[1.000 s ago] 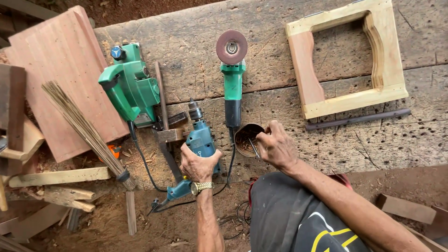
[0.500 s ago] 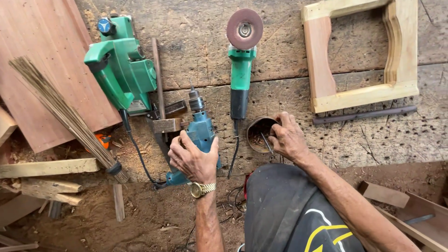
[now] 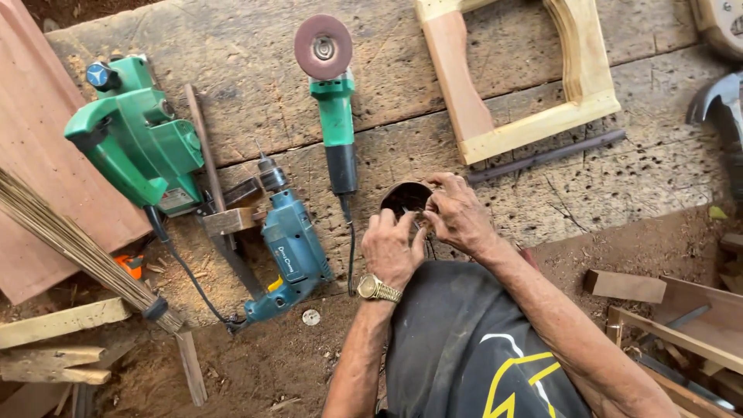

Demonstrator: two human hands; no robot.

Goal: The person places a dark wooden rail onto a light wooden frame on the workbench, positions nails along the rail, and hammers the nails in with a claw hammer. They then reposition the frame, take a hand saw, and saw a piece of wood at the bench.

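Both hands, the left hand (image 3: 393,249) and right hand (image 3: 458,214), pinch something small, too tiny to identify, over the dark round container (image 3: 404,197) just beyond their fingertips, with the angle grinder (image 3: 334,116) close at left and bare bench (image 3: 604,186) at right.

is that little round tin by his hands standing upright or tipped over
Upright. The tin sits on the bench with its dark mouth facing up, both hands at its rim. What is inside it cannot be told.

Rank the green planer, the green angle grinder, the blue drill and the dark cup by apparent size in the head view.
1. Green planer, bulkiest.
2. Green angle grinder and blue drill: similar length, too close to rank.
3. Dark cup, smallest, partly hidden by both hands.
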